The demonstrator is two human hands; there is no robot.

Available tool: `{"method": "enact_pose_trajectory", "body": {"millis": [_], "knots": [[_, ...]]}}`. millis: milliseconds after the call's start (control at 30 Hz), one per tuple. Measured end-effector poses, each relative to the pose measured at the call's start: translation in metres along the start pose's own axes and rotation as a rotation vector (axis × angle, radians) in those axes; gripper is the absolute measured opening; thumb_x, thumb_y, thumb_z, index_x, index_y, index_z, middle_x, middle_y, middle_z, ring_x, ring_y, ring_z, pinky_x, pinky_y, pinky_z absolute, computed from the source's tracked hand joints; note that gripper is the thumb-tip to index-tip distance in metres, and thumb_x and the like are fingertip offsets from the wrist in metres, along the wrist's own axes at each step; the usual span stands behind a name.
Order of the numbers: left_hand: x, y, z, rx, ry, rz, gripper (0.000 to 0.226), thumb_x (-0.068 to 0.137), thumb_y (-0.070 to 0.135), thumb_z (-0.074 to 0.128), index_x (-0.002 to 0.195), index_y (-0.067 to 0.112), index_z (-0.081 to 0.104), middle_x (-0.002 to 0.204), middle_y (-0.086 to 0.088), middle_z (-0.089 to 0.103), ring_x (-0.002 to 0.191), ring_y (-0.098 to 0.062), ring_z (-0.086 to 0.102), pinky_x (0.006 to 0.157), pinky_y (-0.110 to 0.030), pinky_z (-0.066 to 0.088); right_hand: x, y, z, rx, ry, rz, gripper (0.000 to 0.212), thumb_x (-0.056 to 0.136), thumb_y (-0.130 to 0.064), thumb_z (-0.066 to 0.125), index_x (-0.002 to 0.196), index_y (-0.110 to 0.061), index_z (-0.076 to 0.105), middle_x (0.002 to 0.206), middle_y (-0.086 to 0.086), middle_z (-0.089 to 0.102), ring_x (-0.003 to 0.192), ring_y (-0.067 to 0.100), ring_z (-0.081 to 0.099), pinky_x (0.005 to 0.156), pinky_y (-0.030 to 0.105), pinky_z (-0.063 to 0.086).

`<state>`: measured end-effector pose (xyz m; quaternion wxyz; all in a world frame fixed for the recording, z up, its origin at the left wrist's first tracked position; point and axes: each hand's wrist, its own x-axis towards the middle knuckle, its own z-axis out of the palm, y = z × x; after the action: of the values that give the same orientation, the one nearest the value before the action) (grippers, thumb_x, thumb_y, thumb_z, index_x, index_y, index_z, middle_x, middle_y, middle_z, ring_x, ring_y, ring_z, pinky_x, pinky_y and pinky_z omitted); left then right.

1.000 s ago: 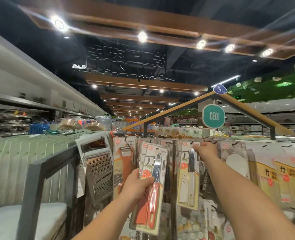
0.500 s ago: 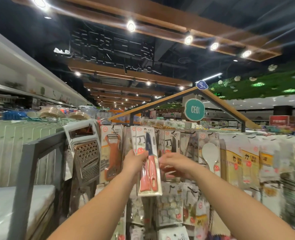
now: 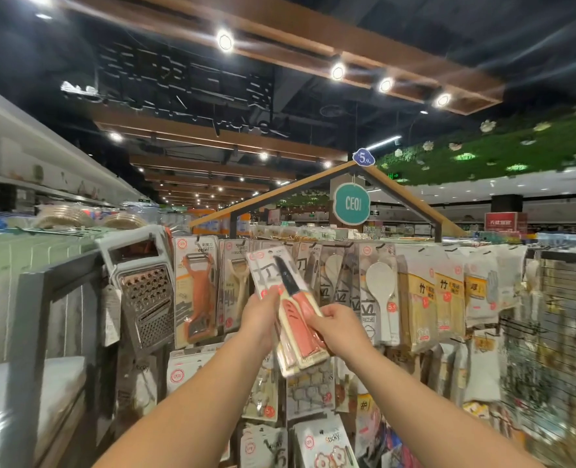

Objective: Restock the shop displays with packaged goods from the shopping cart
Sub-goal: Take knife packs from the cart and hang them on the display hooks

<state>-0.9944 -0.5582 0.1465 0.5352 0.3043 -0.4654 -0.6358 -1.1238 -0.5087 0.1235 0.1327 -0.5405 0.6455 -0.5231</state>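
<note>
A small stack of carded knife packs (image 3: 291, 309), each with a red-handled knife and sheath, is tilted in front of the hanging display rack (image 3: 333, 246). My left hand (image 3: 261, 315) grips the stack's left edge. My right hand (image 3: 339, 327) holds the lower right side of the front pack. Behind the packs hang more carded knives (image 3: 310, 268), orange and cream peelers (image 3: 198, 292) and white rice paddles (image 3: 381, 292). The shopping cart is out of view.
A metal box grater (image 3: 144, 295) hangs on the grey frame post (image 3: 26, 349) at left. Yellow bamboo-item packs (image 3: 431, 298) and a wire grid panel (image 3: 556, 349) fill the right. Sticker and hook packs (image 3: 317, 444) hang below. A teal round sign (image 3: 351, 204) hangs overhead.
My right hand left the hook row, dropped and now holds the knife packs together with my left. The packs have tilted leftward at the top. The camera turned left and up.
</note>
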Motion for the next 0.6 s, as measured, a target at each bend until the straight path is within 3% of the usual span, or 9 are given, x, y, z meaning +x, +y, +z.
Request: {"method": "enact_pose_trajectory", "body": {"millis": [100, 267, 333, 433, 533, 600], "knots": [[-0.004, 0.001, -0.004, 0.123, 0.012, 0.038, 0.019, 0.103, 0.019, 0.048, 0.088, 0.018, 0.06, 0.088, -0.009, 0.07, 0.089, -0.033, 0.068, 0.09, -0.051, 0.054, 0.005, 0.006, -0.007, 0.078, 0.073, 0.057, 0.032, 0.096, -0.036, 0.058, 0.072, -0.018, 0.051, 0.06, -0.005, 0.052, 0.044, 0.007, 0.045, 0.04, 0.018, 0.032], [-0.002, 0.005, -0.017, 0.257, 0.042, 0.087, 0.02, 0.105, 0.021, 0.042, 0.106, 0.013, 0.061, 0.093, -0.004, 0.066, 0.089, -0.024, 0.064, 0.094, -0.043, 0.05, 0.026, 0.024, -0.02, 0.156, 0.232, 0.142, 0.033, 0.099, -0.034, 0.053, 0.072, -0.016, 0.047, 0.064, 0.002, 0.05, 0.052, 0.015, 0.043, 0.049, 0.027, 0.029], [0.0, 0.005, -0.022, 0.251, 0.039, 0.086, 0.024, 0.105, 0.021, 0.044, 0.119, 0.009, 0.058, 0.101, -0.007, 0.068, 0.094, -0.025, 0.065, 0.088, -0.041, 0.053, 0.027, 0.027, -0.024, 0.147, 0.23, 0.143, 0.032, 0.1, -0.033, 0.052, 0.073, -0.015, 0.05, 0.064, 0.002, 0.051, 0.052, 0.016, 0.044, 0.048, 0.027, 0.029], [-0.004, 0.007, -0.026, 0.249, 0.039, 0.098, 0.016, 0.105, 0.018, 0.043, 0.113, 0.014, 0.056, 0.092, -0.001, 0.065, 0.082, -0.016, 0.061, 0.066, -0.029, 0.047, 0.032, 0.026, -0.025, 0.078, 0.213, 0.111, 0.027, 0.1, -0.03, 0.052, 0.079, -0.013, 0.057, 0.067, 0.002, 0.057, 0.054, 0.014, 0.049, 0.046, 0.025, 0.031], [-0.006, 0.009, -0.032, 0.26, 0.043, 0.08, 0.027, 0.104, 0.019, 0.044, 0.125, 0.01, 0.058, 0.108, -0.008, 0.069, 0.096, -0.024, 0.065, 0.086, -0.039, 0.052, 0.04, 0.026, -0.023, 0.015, 0.195, 0.092, 0.029, 0.097, -0.034, 0.056, 0.098, -0.007, 0.064, 0.08, 0.006, 0.067, 0.061, 0.016, 0.057, 0.052, 0.027, 0.036], [-0.007, 0.012, -0.036, 0.287, 0.052, 0.093, 0.024, 0.104, 0.019, 0.044, 0.12, 0.011, 0.061, 0.107, -0.007, 0.069, 0.096, -0.023, 0.064, 0.087, -0.038, 0.051, 0.044, 0.029, -0.02, 0.016, 0.184, 0.091, 0.033, 0.096, -0.037, 0.057, 0.101, -0.005, 0.064, 0.087, 0.011, 0.071, 0.066, 0.022, 0.061, 0.054, 0.028, 0.038]]}}
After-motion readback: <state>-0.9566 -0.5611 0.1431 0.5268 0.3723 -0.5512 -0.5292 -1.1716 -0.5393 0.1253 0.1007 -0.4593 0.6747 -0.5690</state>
